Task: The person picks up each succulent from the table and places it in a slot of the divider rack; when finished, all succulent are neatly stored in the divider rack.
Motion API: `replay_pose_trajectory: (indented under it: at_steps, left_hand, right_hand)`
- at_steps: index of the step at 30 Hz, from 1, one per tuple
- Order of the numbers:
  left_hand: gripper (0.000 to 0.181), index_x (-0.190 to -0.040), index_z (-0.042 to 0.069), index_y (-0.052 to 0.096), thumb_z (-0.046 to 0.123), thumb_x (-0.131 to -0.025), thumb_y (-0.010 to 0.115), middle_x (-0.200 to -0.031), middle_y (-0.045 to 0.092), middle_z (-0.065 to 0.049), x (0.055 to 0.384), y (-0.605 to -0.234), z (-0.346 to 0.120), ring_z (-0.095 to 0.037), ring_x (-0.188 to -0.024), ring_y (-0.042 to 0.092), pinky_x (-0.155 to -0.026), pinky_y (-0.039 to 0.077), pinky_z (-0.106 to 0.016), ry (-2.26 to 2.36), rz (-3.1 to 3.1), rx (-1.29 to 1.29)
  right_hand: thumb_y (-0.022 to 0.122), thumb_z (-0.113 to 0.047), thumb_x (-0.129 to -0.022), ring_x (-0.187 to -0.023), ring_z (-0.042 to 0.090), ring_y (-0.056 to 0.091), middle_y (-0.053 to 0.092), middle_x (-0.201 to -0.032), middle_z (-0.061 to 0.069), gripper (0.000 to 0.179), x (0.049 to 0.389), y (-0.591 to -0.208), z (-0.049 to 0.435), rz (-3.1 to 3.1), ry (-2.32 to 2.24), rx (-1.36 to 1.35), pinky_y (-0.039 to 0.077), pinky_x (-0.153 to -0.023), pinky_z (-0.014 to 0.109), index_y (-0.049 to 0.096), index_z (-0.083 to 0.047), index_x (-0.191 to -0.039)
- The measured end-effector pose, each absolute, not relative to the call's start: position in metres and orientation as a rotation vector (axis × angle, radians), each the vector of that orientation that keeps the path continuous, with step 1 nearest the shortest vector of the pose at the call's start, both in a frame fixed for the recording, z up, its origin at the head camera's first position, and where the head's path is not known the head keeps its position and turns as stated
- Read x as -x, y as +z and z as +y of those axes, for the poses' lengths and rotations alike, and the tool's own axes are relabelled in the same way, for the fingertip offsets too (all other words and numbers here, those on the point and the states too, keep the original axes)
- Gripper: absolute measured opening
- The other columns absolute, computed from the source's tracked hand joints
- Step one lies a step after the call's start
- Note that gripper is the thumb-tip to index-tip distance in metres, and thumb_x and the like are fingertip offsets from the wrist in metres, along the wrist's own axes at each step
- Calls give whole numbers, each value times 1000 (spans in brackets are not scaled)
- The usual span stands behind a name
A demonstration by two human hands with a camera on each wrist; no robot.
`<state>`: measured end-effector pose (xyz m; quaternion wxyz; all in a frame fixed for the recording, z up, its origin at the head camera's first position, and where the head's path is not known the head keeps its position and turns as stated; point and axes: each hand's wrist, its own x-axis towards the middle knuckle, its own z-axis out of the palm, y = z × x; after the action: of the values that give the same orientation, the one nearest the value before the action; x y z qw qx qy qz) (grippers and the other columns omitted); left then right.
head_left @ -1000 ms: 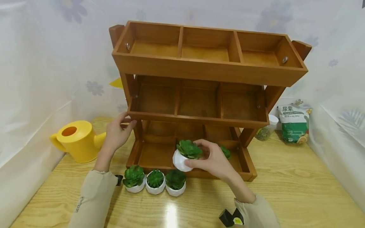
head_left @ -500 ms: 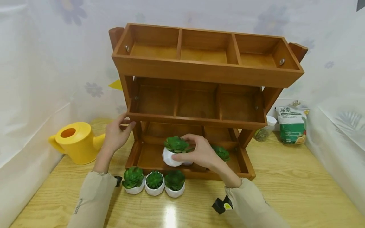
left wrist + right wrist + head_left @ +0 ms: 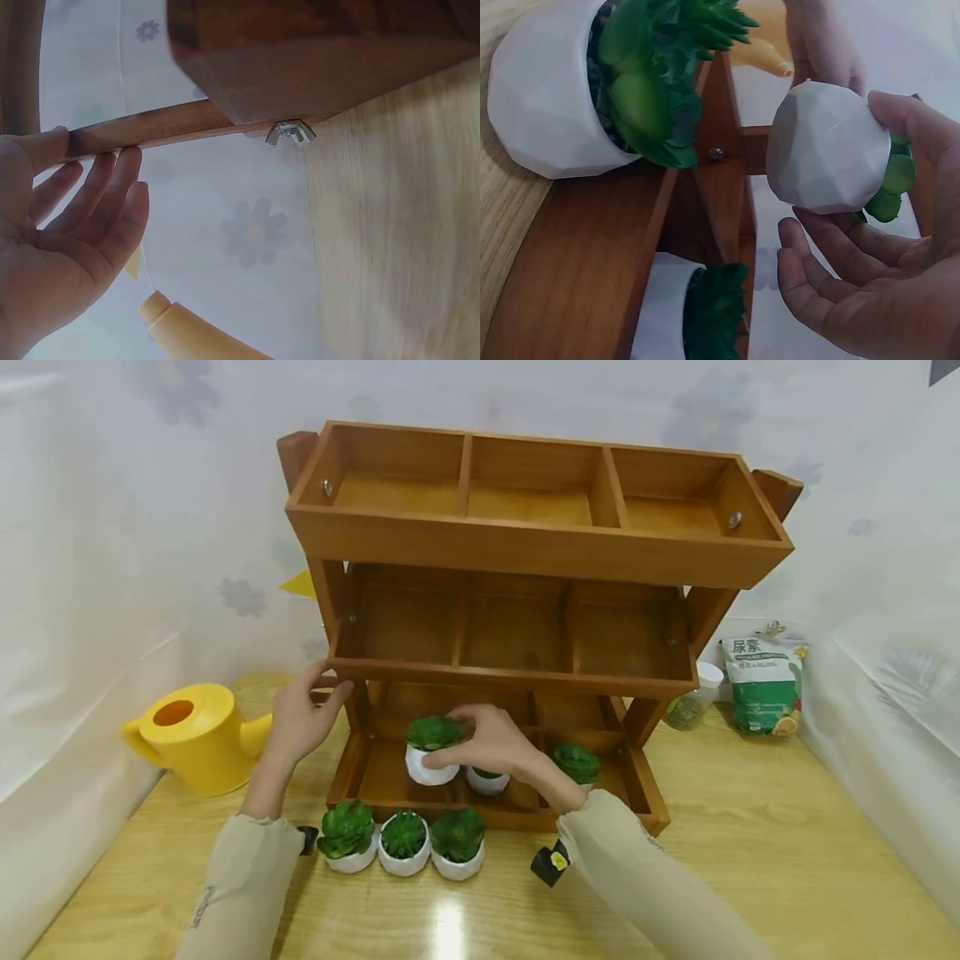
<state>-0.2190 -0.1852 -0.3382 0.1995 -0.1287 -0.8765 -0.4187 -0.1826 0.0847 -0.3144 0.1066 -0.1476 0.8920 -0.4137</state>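
Note:
My right hand pinches a succulent in a white faceted pot between thumb and fingers, over the left compartment of the shelf's bottom tier. In the right wrist view the pot is tilted, its green leaves turned toward the palm. My left hand holds the wooden plant shelf at its left side. The left wrist view has the thumb and fingers on either side of a wooden post. Two potted succulents stand in the bottom tier, one in the middle and one at the right.
Three potted succulents stand in a row before the shelf on the wooden table. A yellow watering can is at the left. A lidded jar and a green-and-white bag stand behind at the right.
My right hand has carried the potted succulent left, from the middle of the bottom tier to above its left compartment. The middle pot now shows. My left hand keeps its hold.

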Motion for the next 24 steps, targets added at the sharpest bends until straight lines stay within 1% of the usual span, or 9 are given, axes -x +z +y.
replay_pose_trajectory:
  at_steps: [2, 4, 7, 9, 11, 15, 19, 24]
  left_hand:
    - [41, -134, 4, 53, 23, -98, 56, -111, 64, -28, 218, -338, -186, -43, -89, 66, -77, 54, -55, -1166, -2441, 349]
    - [40, -134, 4, 53, 22, -98, 57, -111, 64, -28, 217, -338, -187, -44, -89, 66, -76, 55, -55, -1162, -2434, 346]
    - [40, -133, 3, 54, 21, -97, 57, -110, 64, -28, 217, -337, -185, -43, -88, 67, -75, 55, -54, -1164, -2429, 357]
    - [40, -133, 4, 54, 21, -97, 58, -110, 65, -27, 217, -337, -184, -42, -89, 67, -76, 55, -54, -1167, -2428, 361]
    - [41, -134, 4, 54, 21, -97, 58, -110, 65, -27, 218, -338, -183, -42, -89, 66, -76, 55, -54, -1167, -2429, 360]
    - [43, -136, 5, 52, 22, -98, 57, -111, 64, -28, 218, -339, -184, -43, -90, 66, -76, 55, -55, -1159, -2442, 349]
    - [42, -135, 3, 52, 22, -98, 57, -111, 64, -28, 218, -339, -184, -43, -91, 66, -76, 54, -55, -1152, -2444, 350]
    - [40, -133, 2, 54, 21, -98, 57, -112, 64, -28, 219, -339, -183, -43, -90, 66, -75, 55, -55, -1142, -2431, 365]
  right_hand:
    - [82, -43, -70, -91, 15, 60, 64, -112, 0, 64, 187, -317, 78, 2625, -1197, 458, 52, -71, 31, 63, -12, -123]
    - [83, -43, -69, -86, 15, 60, 66, -104, -1, 60, 191, -320, 71, 2622, -1178, 482, 52, -68, 31, 66, -12, -118]
    - [84, -44, -68, -82, 14, 60, 66, -100, -2, 60, 194, -324, 61, 2618, -1145, 482, 52, -65, 30, 67, -13, -116]
    - [84, -46, -67, -84, 15, 61, 66, -105, 0, 65, 197, -327, 54, 2628, -1109, 473, 53, -66, 30, 66, -11, -119]
    - [83, -47, -67, -91, 16, 61, 65, -113, 2, 71, 200, -330, 48, 2643, -1059, 463, 53, -70, 30, 63, -9, -124]
    - [82, -46, -67, -103, 20, 61, 63, -121, 7, 73, 208, -336, 34, 2673, -969, 438, 53, -80, 31, 62, -6, -125]
    - [82, -47, -68, -106, 22, 60, 63, -120, 6, 70, 217, -342, 23, 2694, -864, 430, 52, -83, 31, 64, -6, -122]
    - [82, -47, -67, -102, 21, 60, 65, -114, 4, 66, 226, -342, 16, 2689, -776, 472, 52, -80, 29, 67, -7, -117]
